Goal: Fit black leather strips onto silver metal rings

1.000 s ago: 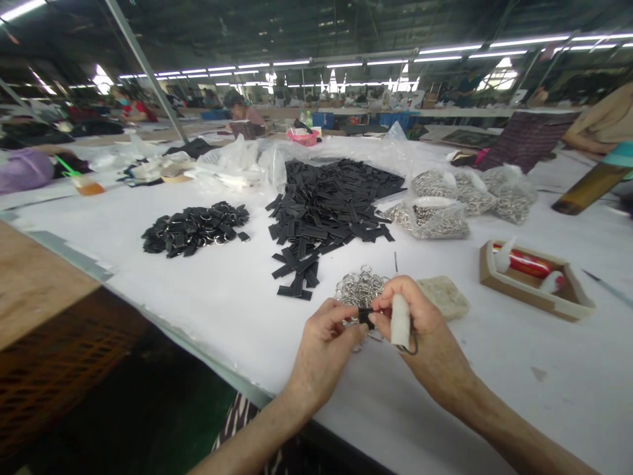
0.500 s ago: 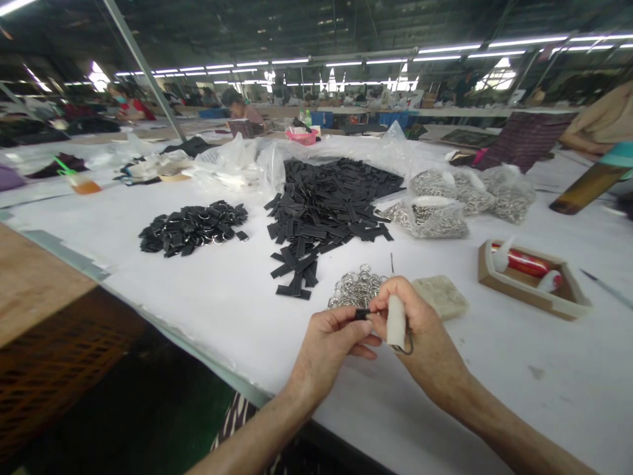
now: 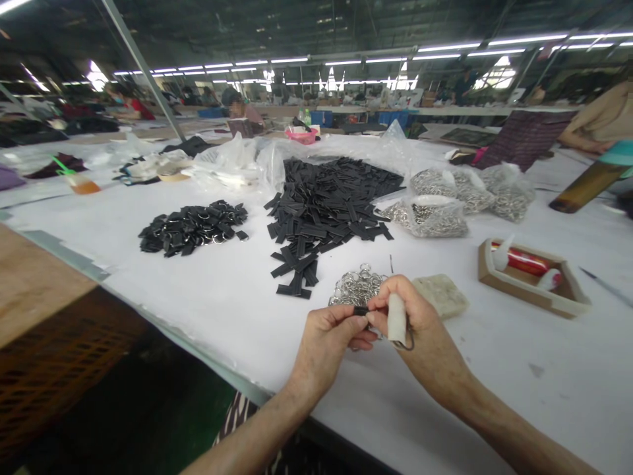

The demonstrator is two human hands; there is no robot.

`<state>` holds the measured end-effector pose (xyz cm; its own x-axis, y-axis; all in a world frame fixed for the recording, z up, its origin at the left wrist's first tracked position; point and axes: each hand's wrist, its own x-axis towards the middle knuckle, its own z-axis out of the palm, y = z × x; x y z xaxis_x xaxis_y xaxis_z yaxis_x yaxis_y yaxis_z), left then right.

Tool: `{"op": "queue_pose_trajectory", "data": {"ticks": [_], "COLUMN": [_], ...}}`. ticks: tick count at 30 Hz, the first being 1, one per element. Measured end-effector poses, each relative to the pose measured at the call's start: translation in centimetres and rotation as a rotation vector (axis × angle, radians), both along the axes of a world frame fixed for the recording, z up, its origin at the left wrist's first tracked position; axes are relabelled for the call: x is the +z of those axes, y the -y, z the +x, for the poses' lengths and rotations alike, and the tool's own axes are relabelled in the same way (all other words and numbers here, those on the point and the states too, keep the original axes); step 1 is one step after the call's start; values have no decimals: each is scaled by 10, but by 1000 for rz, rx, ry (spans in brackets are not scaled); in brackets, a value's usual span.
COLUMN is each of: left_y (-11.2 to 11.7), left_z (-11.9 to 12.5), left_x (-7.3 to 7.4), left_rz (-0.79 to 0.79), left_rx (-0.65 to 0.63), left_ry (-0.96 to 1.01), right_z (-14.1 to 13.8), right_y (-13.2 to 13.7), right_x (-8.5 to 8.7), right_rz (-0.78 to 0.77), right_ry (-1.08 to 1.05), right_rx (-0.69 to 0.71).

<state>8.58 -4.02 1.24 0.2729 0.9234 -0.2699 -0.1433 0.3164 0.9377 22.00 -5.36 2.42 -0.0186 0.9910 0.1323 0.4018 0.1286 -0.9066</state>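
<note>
Between thumb and fingers, my left hand [image 3: 329, 336] pinches a short black strap piece [image 3: 361, 311]. My right hand [image 3: 408, 313] is closed at the strap's right end, its fingertips meeting those of my left hand. Tucked in that same hand is a thin tool with a pale wrapped handle [image 3: 397, 320]; its narrow dark tip points up and away. Just behind my hands lies a heap of metal rings [image 3: 357, 284]. Whether a ring sits in the held strap is hidden by my fingers. A beige block [image 3: 442, 295] lies right beside my right hand.
A big pile of black straps [image 3: 331, 198] lies ahead. Folded straps with rings [image 3: 192, 227] are heaped left. Bags of rings [image 3: 430, 218], a cardboard box [image 3: 534, 297] with a red tube, and a bottle [image 3: 591, 178] stand right. A co-worker's arm [image 3: 588, 125] shows far right.
My hands have shifted very slightly, and the black strap piece has moved a little up and left. The fingers of my left hand have curled in closer beneath it.
</note>
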Motion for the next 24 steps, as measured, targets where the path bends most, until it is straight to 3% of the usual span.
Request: {"op": "queue_pose_trajectory", "data": {"ticks": [24], "left_y": [-9], "left_z": [3], "left_x": [-2], "left_rz": [-31], "left_rx": [1], "left_ry": [14], "right_z": [2], "right_y": [-5], "right_x": [-3], "right_rz": [12], "right_ry": [-36], "right_rx": [-27]}}
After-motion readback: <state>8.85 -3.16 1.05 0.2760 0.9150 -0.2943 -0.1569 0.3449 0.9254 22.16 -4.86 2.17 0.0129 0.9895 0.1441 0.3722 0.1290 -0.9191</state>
